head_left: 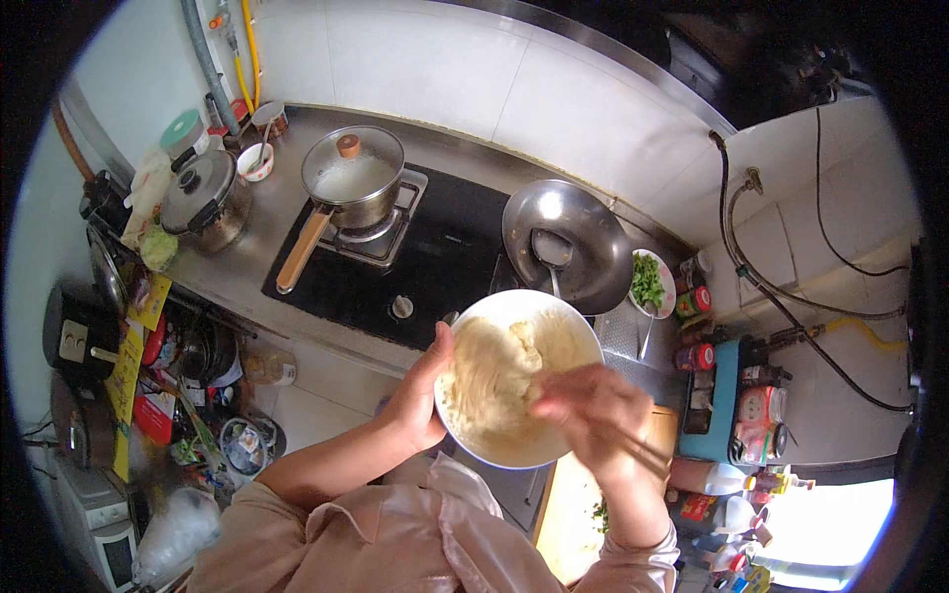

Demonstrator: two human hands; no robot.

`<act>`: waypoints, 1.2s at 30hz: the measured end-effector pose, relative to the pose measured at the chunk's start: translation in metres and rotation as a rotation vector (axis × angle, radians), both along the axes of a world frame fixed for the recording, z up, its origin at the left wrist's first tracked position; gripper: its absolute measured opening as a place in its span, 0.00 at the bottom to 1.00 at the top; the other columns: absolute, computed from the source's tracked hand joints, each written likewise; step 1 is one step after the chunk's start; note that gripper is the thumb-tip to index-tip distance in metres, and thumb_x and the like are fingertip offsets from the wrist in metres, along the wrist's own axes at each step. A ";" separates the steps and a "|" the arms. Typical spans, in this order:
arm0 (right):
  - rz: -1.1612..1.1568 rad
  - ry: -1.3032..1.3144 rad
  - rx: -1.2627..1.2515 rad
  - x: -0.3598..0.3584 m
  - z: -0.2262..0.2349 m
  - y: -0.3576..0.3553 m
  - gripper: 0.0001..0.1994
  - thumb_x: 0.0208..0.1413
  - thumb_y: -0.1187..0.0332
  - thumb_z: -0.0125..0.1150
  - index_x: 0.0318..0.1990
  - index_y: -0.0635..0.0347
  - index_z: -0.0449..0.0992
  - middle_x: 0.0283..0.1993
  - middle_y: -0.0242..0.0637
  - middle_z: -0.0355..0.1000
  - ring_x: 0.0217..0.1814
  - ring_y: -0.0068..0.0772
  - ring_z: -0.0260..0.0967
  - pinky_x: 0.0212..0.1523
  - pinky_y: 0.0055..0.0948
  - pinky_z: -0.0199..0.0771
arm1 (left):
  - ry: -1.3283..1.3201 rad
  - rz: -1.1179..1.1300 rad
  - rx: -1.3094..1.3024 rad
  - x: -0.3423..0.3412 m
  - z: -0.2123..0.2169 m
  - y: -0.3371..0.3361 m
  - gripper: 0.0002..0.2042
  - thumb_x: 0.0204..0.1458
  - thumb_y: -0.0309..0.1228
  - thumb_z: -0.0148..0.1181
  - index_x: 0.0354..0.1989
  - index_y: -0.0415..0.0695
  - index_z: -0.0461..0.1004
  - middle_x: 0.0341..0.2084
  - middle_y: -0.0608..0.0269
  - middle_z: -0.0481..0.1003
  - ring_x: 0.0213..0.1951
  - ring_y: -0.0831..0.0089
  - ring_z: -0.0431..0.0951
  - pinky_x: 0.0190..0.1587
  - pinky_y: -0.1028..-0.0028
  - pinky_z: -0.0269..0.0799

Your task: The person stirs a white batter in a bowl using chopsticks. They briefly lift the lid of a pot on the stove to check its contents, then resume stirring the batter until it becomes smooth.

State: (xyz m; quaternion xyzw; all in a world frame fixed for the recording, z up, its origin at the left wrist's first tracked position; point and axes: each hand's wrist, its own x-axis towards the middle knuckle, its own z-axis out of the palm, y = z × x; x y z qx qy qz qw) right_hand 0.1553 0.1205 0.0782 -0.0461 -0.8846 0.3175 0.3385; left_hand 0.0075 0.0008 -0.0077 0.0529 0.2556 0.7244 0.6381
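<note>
Before you lies the black cooktop (pixel 455 232), a wok (pixel 603 242) at its right. Nearer you, the white bowl (pixel 509 462) holds pale batter (pixel 484 371); your left hand (pixel 420 385) clasps its left rim, your blurred right hand (pixel 598 410), apart, closes around thin sticks (pixel 643 455).

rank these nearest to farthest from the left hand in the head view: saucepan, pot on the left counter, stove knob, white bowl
From the left hand:
1. White bowl: held in it, to its right.
2. Stove knob: just beyond, at the stove's front.
3. Saucepan: farther up and left, on the burner.
4. Pot: far left, on the counter.
</note>
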 end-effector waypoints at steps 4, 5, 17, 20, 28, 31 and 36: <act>-0.272 -0.256 0.177 0.032 0.009 -0.007 0.09 0.43 0.70 0.72 0.34 0.54 0.80 0.33 0.36 0.78 0.35 0.31 0.78 0.31 0.26 0.79 | 0.020 0.040 -0.024 -0.013 0.004 -0.009 0.40 0.54 0.64 0.41 0.65 0.43 0.55 0.59 0.53 0.64 0.61 0.61 0.65 0.62 0.57 0.62; -0.272 -0.471 0.103 0.049 0.009 -0.020 0.08 0.45 0.69 0.71 0.34 0.53 0.80 0.32 0.34 0.78 0.35 0.28 0.78 0.31 0.25 0.79 | 0.007 0.027 -0.003 -0.015 0.004 -0.008 0.40 0.54 0.64 0.40 0.65 0.43 0.55 0.60 0.53 0.64 0.61 0.61 0.64 0.62 0.57 0.62; -0.124 -0.186 0.089 0.031 0.010 -0.020 0.12 0.39 0.74 0.72 0.34 0.54 0.80 0.35 0.37 0.76 0.34 0.34 0.77 0.31 0.27 0.80 | 0.025 0.019 -0.004 -0.024 0.017 -0.011 0.41 0.53 0.65 0.41 0.66 0.44 0.55 0.61 0.53 0.62 0.62 0.59 0.63 0.62 0.56 0.61; -0.010 -0.343 0.061 0.038 0.029 -0.039 0.13 0.35 0.69 0.75 0.32 0.52 0.81 0.35 0.36 0.77 0.35 0.33 0.78 0.33 0.26 0.80 | 0.052 0.021 0.014 -0.024 0.012 -0.010 0.41 0.53 0.65 0.41 0.66 0.43 0.54 0.61 0.52 0.62 0.62 0.59 0.63 0.62 0.56 0.60; -0.162 -0.094 0.079 0.007 0.006 -0.015 0.11 0.39 0.70 0.73 0.34 0.52 0.81 0.33 0.37 0.78 0.32 0.33 0.78 0.30 0.28 0.80 | 0.013 -0.002 -0.029 -0.019 0.014 -0.011 0.40 0.54 0.64 0.41 0.66 0.43 0.54 0.61 0.53 0.63 0.62 0.59 0.63 0.63 0.56 0.60; -0.147 -0.251 0.108 0.036 0.015 -0.035 0.13 0.37 0.70 0.74 0.35 0.50 0.81 0.34 0.36 0.78 0.32 0.32 0.78 0.29 0.26 0.80 | 0.006 -0.015 0.020 -0.026 0.009 -0.014 0.40 0.54 0.64 0.41 0.66 0.43 0.53 0.61 0.52 0.62 0.63 0.59 0.62 0.63 0.56 0.59; 0.152 -0.157 0.000 0.009 0.019 -0.041 0.13 0.34 0.69 0.75 0.33 0.54 0.81 0.34 0.36 0.77 0.33 0.33 0.77 0.32 0.28 0.78 | 0.007 0.005 -0.022 -0.018 0.006 -0.009 0.41 0.53 0.64 0.42 0.65 0.42 0.54 0.60 0.52 0.63 0.62 0.59 0.63 0.62 0.56 0.60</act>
